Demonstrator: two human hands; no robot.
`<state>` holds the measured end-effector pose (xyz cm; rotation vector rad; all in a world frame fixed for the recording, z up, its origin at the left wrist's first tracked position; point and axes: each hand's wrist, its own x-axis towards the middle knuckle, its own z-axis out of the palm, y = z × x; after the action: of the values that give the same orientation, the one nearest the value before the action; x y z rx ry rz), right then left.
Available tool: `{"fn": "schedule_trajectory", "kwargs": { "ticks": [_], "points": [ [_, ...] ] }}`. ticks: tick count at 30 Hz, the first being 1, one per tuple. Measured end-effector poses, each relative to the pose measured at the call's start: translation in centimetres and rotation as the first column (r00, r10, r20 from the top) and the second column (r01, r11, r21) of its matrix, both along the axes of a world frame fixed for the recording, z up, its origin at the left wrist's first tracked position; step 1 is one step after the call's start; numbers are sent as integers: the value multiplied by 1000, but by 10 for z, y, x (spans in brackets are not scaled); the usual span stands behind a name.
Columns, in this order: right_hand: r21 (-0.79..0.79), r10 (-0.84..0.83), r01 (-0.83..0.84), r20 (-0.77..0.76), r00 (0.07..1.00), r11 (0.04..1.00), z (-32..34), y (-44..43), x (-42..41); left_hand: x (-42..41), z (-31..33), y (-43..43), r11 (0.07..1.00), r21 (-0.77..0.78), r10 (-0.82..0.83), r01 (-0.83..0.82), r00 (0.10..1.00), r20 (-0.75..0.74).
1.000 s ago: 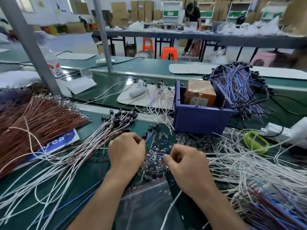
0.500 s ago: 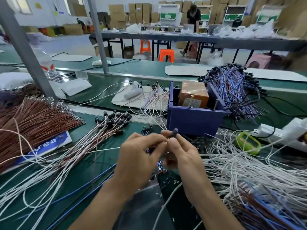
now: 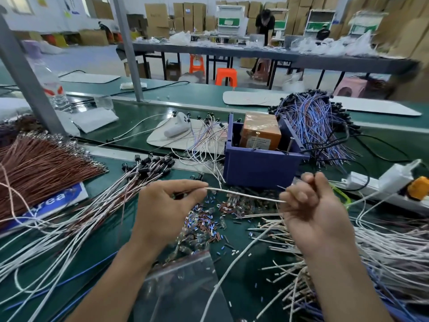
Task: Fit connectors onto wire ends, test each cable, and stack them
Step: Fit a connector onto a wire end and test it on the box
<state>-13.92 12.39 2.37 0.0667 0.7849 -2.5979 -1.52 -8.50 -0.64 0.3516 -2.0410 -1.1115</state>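
Observation:
A thin white wire [image 3: 243, 195] stretches level between my two hands above the green bench. My left hand [image 3: 167, 205] pinches its left end between thumb and fingertips; something dark shows under those fingers. My right hand [image 3: 306, 205] holds the wire's right part with curled fingers, and the rest of it trails down toward me. Under the hands lies a scatter of small loose connectors [image 3: 204, 219]. A fan of white wires with black connectors [image 3: 148, 166] lies to the left. Bare-ended white wires [image 3: 383, 249] are heaped at the right.
A blue bin [image 3: 260, 168] with an orange box [image 3: 260, 133] stands just behind the hands. Brown wires [image 3: 39, 163] lie far left, blue-purple cables [image 3: 313, 122] behind right, a power strip [image 3: 383, 184] at right, a clear plastic bag [image 3: 181, 287] near me.
My hands were down in the connector pile, then came together holding a small dark connector. Now they have drawn apart, with the white wire stretched between them.

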Motion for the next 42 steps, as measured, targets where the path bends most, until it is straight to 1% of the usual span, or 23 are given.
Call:
{"fn": "schedule_trajectory", "kwargs": {
  "ticks": [2, 4, 6, 8, 10, 12, 14, 16, 17, 18, 19, 21, 22, 25, 27, 32, 34, 37, 39, 40, 41, 42],
  "points": [
    [48, 31, -28, -61, 998, 998, -2, 7, -5, 3, 3, 0, 1000, -4, 2, -2, 1000, -3],
    [136, 136, -117, -138, 981, 984, -3, 9, -4, 4, 4, 3, 1000, -16, -7, 7, 1000, 21],
    [228, 295, -248, -203, 934, 942, -5, 8, -1, 6, 4, 7, 999, -46, -25, 28, 998, 56],
    [292, 434, -362, -235, 870, 885, -7, 5, 3, 8, 6, 11, 995, -81, -57, 62, 996, 68],
    [404, 539, -418, -255, 803, 814, -9, 0, 8, 10, 8, 14, 987, -98, -123, 129, 990, 71],
    [581, 629, -394, -278, 726, 712, -10, -8, 16, 9, 6, 16, 970, -134, -193, 200, 979, 67],
    [728, 693, -309, -307, 652, 612, -11, -16, 25, 7, 3, 21, 957, -166, -227, 237, 971, 73],
    [818, 719, -168, -361, 594, 550, -14, -22, 32, 6, -1, 24, 959, -151, -231, 239, 970, 69],
    [844, 719, -102, -380, 582, 527, -15, -25, 34, 5, -2, 25, 965, -124, -225, 232, 972, 67],
    [857, 707, -53, -386, 593, 513, -16, -26, 34, 6, -2, 24, 972, -84, -214, 219, 974, 68],
    [856, 673, -38, -377, 636, 516, -17, -26, 32, 6, -1, 21, 978, -38, -200, 203, 978, 65],
    [822, 566, -81, -312, 763, 563, -17, -23, 25, 7, 1, 11, 983, 85, -166, 162, 985, 38],
    [796, 519, -115, -270, 811, 594, -16, -20, 21, 7, 3, 5, 978, 160, -140, 135, 990, 20],
    [736, 417, -143, -202, 886, 661, -12, -12, 12, 7, 4, -11, 953, 303, -28, 23, 1000, 12],
    [720, 393, -148, -185, 901, 678, -13, -10, 9, 5, 3, -15, 919, 394, -3, 2, 1000, 4],
    [690, 405, -174, -186, 895, 703, -13, -8, 8, 1, 1, -16, 786, 617, 5, 33, 998, -59],
    [673, 403, -181, -189, 896, 718, -14, -8, 7, -1, 1, -16, 749, 661, 3, 43, 998, -69],
    [649, 397, -185, -195, 897, 738, -15, -5, 7, -1, 1, -13, 723, 689, 13, 51, 996, -87],
    [680, 360, -125, -216, 907, 722, -16, -4, 7, 0, 1, -13, 727, 686, 40, 40, 994, -101],
    [723, 317, -37, -255, 913, 689, -16, -6, 7, 0, 1, -13, 738, 674, 51, 34, 993, -106],
    [773, 253, 99, -322, 912, 627, -17, -6, 6, 1, 1, -13, 755, 655, 51, 29, 993, -102],
    [805, 184, 259, -410, 893, 535, -17, -5, 5, 2, 1, -11, 781, 625, 42, 21, 995, -86]
  ]
}}
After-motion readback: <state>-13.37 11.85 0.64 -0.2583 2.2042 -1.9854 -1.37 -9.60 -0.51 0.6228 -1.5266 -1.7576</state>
